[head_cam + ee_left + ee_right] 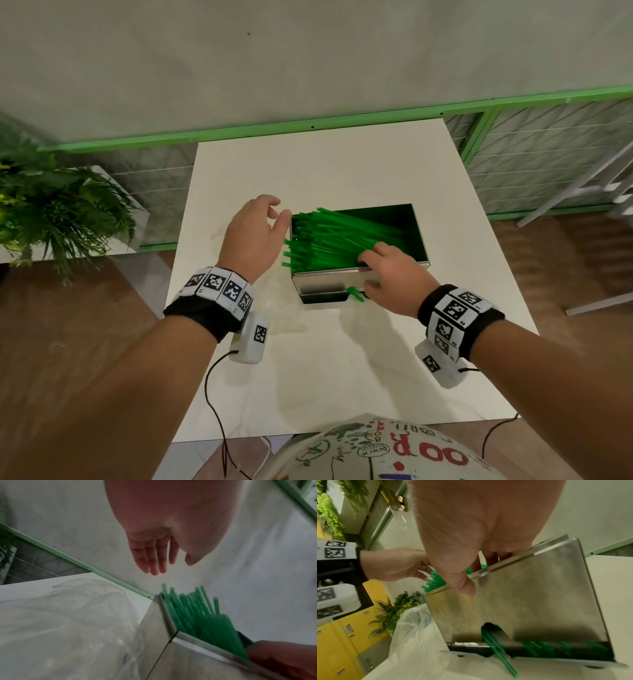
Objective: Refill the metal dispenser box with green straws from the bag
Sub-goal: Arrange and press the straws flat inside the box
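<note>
**Straws in the box, tidying left**

The green straws lie heaped in the metal dispenser box at centre frame, on the white surface, many ends poking past its left rim. The right hand holds the box's front wall, fingers over the rim on the straws. The left hand hovers left of the ends, fingers loose, holding nothing. The bag, lower left, looks emptied. By my read: levelling remains.

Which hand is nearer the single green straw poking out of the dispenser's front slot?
Right. The right hand grips the metal dispenser box front wall just beside that single green straw; the left hand hovers open at the box's far left rim.
</note>
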`<state>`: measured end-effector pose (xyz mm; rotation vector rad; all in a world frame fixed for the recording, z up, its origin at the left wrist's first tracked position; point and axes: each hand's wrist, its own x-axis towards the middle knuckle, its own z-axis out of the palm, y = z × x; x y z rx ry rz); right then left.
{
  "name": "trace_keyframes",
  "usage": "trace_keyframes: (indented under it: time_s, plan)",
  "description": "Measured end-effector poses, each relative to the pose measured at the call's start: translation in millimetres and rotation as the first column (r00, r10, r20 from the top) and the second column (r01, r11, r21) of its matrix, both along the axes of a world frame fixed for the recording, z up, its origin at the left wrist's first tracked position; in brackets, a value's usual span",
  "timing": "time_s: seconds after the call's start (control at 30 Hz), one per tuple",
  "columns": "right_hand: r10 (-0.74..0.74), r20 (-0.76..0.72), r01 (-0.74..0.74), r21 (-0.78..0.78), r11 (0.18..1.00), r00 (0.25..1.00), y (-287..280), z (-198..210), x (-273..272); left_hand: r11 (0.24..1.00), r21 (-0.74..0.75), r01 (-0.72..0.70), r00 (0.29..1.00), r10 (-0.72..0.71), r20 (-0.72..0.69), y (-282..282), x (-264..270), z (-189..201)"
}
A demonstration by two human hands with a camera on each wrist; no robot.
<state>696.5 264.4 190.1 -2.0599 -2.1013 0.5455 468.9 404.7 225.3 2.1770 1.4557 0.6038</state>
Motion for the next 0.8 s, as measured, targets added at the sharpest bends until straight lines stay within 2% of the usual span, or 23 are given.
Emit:
trace_keyframes:
  time_s: [0.1,0.17,0.37,0.47,0.63,0.8]
  plan:
    - [-0.002,0.017,0.002,0.002,1.0,1.0,-3.1,-6.3,-0.1,0.987,-0.158,0.0,0.99,-0.022,-0.14,-9.8,1.3,-14.1]
    - [-0.013,0.009,0.013,0.008,1.0,1.0,-3.6,-8.9,-0.1,0.979,-0.204,0.011,0.985,-0.046,-0.169,-20.2,9.9,-19.9]
    - [-0.096,-0.154,0.108,0.074,0.991,0.983,-4.5,-8.1,5.9,0.992,-0.129,-0.005,0.988,-0.015,-0.154,-34.9,33.5,-19.8]
    - [-0.119,-0.189,0.134,0.073,0.988,0.975,-4.6,-8.2,7.6,0.982,-0.188,-0.006,0.991,-0.019,-0.134,-32.5,37.9,-18.8]
    - [-0.132,-0.197,0.148,0.071,0.986,0.971,-4.1,-10.5,7.4,0.917,-0.397,-0.024,1.0,0.021,-0.012,-23.6,35.6,-8.3]
    - [-0.134,-0.209,0.151,0.066,0.986,0.969,-4.0,-11.4,9.4,0.937,-0.35,-0.018,0.999,0.027,0.02,-17.7,22.0,7.6]
